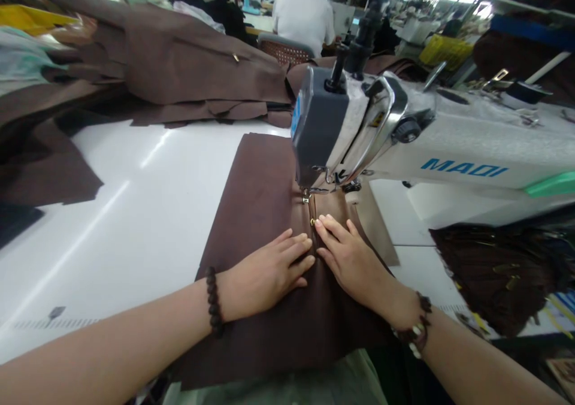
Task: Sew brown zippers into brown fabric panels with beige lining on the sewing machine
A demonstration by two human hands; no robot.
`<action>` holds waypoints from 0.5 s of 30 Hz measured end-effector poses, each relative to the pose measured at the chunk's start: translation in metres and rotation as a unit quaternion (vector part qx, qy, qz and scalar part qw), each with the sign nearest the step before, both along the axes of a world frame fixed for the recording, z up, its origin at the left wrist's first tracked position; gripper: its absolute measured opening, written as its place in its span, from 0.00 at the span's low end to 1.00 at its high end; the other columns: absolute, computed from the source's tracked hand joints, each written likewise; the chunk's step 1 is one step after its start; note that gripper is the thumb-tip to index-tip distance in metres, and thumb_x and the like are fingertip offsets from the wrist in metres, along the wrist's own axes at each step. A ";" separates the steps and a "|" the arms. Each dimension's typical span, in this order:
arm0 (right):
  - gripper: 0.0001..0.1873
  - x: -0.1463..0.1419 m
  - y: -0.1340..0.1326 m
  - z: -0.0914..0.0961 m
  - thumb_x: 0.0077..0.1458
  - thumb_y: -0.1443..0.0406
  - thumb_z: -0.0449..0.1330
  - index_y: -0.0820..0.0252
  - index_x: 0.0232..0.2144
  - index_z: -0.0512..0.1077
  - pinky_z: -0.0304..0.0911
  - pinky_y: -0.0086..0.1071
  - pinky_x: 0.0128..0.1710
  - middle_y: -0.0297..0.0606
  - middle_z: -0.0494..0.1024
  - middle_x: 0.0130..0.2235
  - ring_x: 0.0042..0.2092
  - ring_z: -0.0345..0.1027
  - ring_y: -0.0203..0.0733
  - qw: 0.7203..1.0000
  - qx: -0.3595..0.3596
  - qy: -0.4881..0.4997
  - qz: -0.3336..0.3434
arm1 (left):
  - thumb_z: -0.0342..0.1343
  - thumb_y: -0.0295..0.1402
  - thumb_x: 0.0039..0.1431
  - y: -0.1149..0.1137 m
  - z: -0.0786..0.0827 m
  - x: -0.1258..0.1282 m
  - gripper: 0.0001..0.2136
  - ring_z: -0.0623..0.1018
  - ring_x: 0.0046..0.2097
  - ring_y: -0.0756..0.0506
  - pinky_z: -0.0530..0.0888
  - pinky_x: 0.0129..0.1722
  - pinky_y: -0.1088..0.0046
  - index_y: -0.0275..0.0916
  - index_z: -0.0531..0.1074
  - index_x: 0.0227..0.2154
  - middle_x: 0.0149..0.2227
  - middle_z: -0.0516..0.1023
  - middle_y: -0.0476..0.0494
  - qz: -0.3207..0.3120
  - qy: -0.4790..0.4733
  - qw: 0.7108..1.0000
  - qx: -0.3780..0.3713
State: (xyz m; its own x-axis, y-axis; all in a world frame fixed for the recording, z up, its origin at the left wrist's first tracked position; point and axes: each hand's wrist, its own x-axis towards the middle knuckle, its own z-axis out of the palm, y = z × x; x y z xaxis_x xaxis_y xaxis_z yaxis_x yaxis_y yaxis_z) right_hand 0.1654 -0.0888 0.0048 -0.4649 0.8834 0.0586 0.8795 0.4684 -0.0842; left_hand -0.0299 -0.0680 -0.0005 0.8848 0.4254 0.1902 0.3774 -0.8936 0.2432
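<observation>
A dark brown panel [251, 195] of leather-like material lies under the sewing machine's presser foot [306, 198]. A zipper [314, 246] with a small gold-coloured slider [313, 221] runs down the panel from the foot toward me. Flat on the panel to the left of the zipper rests my left hand [265, 273], fingers stretched out and their tips at its edge. My right hand [350, 258] lies on the other side with fingers spread, its index fingertip beside the slider. The panel's near edge hangs over my lap.
The white and grey sewing machine [467, 147] stands at the right. Brown pieces [202, 51] are heaped along the back and left of the white table [148, 213]. More brown pieces with zippers [503, 273] lie at right. A person in white [303, 12] sits beyond.
</observation>
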 end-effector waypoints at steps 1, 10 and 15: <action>0.23 0.000 0.002 0.000 0.60 0.66 0.44 0.68 0.57 0.56 0.54 0.50 0.56 0.46 0.60 0.58 0.60 0.50 0.46 1.000 -0.004 0.001 -0.001 | 0.51 0.33 0.60 0.002 0.000 0.000 0.14 0.66 0.54 0.40 0.62 0.57 0.56 0.33 0.68 0.47 0.51 0.67 0.34 0.001 0.002 1.000 -0.002; 0.23 0.001 0.024 -0.001 0.61 0.65 0.43 0.67 0.57 0.56 0.51 0.49 0.57 0.46 0.60 0.58 0.59 0.51 0.44 1.000 -0.001 0.015 -0.006 | 0.50 0.31 0.60 0.024 0.000 0.000 0.12 0.67 0.53 0.41 0.60 0.58 0.57 0.34 0.67 0.45 0.51 0.66 0.37 0.003 0.003 1.000 -0.006; 0.23 0.002 0.037 -0.001 0.61 0.65 0.43 0.69 0.57 0.56 0.49 0.49 0.58 0.49 0.61 0.57 0.59 0.52 0.44 1.000 0.000 0.029 0.006 | 0.49 0.30 0.61 0.036 0.001 0.000 0.12 0.67 0.52 0.42 0.60 0.58 0.57 0.35 0.66 0.46 0.50 0.66 0.37 0.000 0.009 1.000 -0.015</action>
